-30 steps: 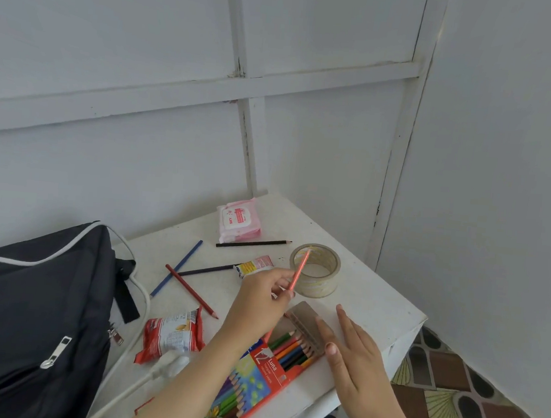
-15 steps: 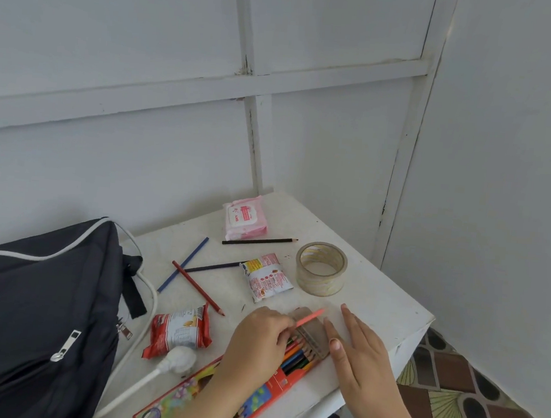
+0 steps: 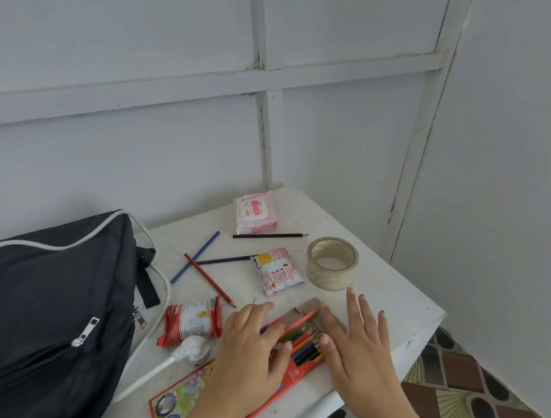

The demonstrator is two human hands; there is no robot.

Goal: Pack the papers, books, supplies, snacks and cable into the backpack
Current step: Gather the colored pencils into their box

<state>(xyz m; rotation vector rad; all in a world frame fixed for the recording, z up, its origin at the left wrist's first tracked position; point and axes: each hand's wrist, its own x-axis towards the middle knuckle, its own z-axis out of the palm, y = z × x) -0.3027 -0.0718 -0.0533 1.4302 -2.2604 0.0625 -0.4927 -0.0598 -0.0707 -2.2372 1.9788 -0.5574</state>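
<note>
An open red box of coloured pencils [image 3: 302,371] lies at the white table's [image 3: 389,300] front edge. My left hand [image 3: 252,345] rests over the box and pinches the lower end of an orange pencil [image 3: 300,321], which lies slanted across the pencils inside. To the right, my right hand [image 3: 362,347] lies flat with straight fingers, its thumb against the box's open end by the cardboard flap [image 3: 309,305]. The black backpack [image 3: 45,306] lies on the left with its zipper shut on the near face.
Loose on the table are a black pencil [image 3: 270,235], a blue pencil [image 3: 194,257], a red pencil [image 3: 209,279], a dark pencil [image 3: 224,260], a tape roll [image 3: 332,262], a pink tissue pack [image 3: 255,212], two snack packets [image 3: 276,270] [image 3: 193,319] and a white plug with cable [image 3: 190,349]. Walls close in behind and on the right.
My left hand has brought the orange pencil down from above the tape roll onto the pencils in the box. My right hand has stayed beside the box's open end.
</note>
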